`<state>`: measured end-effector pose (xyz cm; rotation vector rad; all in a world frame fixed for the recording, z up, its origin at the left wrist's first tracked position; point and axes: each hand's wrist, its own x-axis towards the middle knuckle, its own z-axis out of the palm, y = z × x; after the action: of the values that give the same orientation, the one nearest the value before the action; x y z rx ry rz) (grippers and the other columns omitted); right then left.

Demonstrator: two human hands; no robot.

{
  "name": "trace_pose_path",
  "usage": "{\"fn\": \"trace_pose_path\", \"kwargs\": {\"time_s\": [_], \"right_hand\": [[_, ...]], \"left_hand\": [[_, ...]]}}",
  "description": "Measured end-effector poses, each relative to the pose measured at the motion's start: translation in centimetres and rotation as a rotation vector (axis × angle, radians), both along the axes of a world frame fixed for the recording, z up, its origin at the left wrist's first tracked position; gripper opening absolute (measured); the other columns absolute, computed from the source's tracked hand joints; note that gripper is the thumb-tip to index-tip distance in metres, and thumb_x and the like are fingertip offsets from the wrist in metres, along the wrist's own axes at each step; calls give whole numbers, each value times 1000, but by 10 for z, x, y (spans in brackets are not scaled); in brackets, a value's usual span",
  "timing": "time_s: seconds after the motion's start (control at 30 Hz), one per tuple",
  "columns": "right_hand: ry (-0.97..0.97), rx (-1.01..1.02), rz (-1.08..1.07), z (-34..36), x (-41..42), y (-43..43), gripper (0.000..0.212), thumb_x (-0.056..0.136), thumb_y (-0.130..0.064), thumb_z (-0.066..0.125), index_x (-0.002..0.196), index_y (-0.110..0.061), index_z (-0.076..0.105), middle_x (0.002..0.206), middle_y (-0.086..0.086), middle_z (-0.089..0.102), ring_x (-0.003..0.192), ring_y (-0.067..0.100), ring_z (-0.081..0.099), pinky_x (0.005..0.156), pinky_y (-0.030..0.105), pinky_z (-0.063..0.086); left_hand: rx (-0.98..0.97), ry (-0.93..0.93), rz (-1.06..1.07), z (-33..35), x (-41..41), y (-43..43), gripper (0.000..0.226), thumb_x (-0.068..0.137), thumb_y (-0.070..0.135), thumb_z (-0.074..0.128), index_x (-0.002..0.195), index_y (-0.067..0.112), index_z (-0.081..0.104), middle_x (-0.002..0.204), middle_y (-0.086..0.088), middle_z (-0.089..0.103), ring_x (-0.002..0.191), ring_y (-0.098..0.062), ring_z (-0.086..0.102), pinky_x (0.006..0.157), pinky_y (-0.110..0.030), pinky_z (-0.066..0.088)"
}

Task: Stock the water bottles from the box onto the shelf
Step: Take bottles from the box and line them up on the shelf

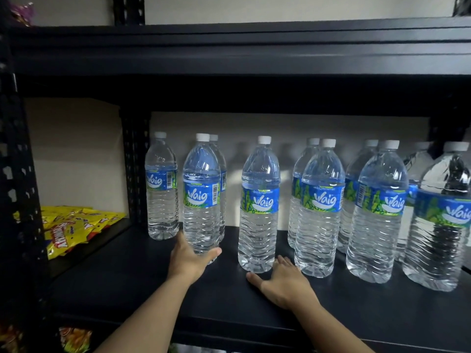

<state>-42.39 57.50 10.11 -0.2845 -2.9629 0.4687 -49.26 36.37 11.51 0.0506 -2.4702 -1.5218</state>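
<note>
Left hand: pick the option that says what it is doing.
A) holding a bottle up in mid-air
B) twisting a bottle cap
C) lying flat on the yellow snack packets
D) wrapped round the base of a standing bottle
D: the left hand grips the bottom of a bottle that stands on the shelf, thumb on one side and fingers on the other.

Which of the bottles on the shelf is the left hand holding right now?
The front bottle second from the left; the left hand wraps its base. No other bottle is gripped.
</note>
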Motion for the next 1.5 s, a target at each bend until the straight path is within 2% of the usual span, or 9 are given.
{"fn": "trace_pose_path", "kwargs": {"time_s": [0.3, 0.5, 0.63, 0.8, 1.17, 1.5], "right_hand": [[2, 0, -1, -1, -1, 0, 106, 81, -81, 39, 156, -7, 23, 164, 9, 17, 152, 20, 12, 124, 34, 10], [13, 1, -2, -3, -2, 1, 106, 80, -81, 39, 155, -8, 24, 163, 9, 19, 152, 21, 13, 123, 35, 11], [13, -8, -15, -3, -2, 1, 106, 80, -81, 40, 156, -8, 24, 164, 9, 19, 152, 20, 13, 123, 34, 11], [13, -2, -13, -3, -3, 1, 106, 79, -81, 39, 155, -9, 25, 164, 9, 19, 152, 20, 13, 123, 33, 11], [5, 7, -12, -5, -4, 2, 108, 78, -82, 38, 156, -9, 24, 163, 9, 20, 152, 21, 14, 123, 36, 12], [12, 6, -7, -5, -6, 2, 109, 76, -84, 37, 155, -11, 26, 163, 9, 22, 151, 21, 16, 123, 35, 14]], "left_hand": [[-30, -1, 11, 3, 4, 3, 118, 67, 50, 83, 154, 16, 10, 154, -10, 33, 141, -29, 29, 110, -40, 33], [-32, -8, 2, 4, 5, 3, 115, 68, 49, 82, 153, 15, 13, 152, -11, 35, 140, -29, 31, 109, -39, 34], [-36, 7, 17, 3, 4, 4, 102, 66, 50, 83, 143, 15, 26, 144, -9, 45, 135, -29, 38, 104, -39, 38], [-30, 1, 15, 2, 4, 3, 109, 65, 52, 83, 147, 14, 22, 147, -10, 42, 136, -30, 37, 105, -41, 38], [-55, 20, 39, 5, 7, 7, 111, 69, 49, 82, 151, 13, 17, 151, -11, 36, 140, -28, 32, 108, -38, 34], [-48, 17, 46, 1, 3, 5, 103, 65, 53, 82, 143, 15, 28, 144, -9, 45, 134, -29, 41, 102, -41, 41]]}}
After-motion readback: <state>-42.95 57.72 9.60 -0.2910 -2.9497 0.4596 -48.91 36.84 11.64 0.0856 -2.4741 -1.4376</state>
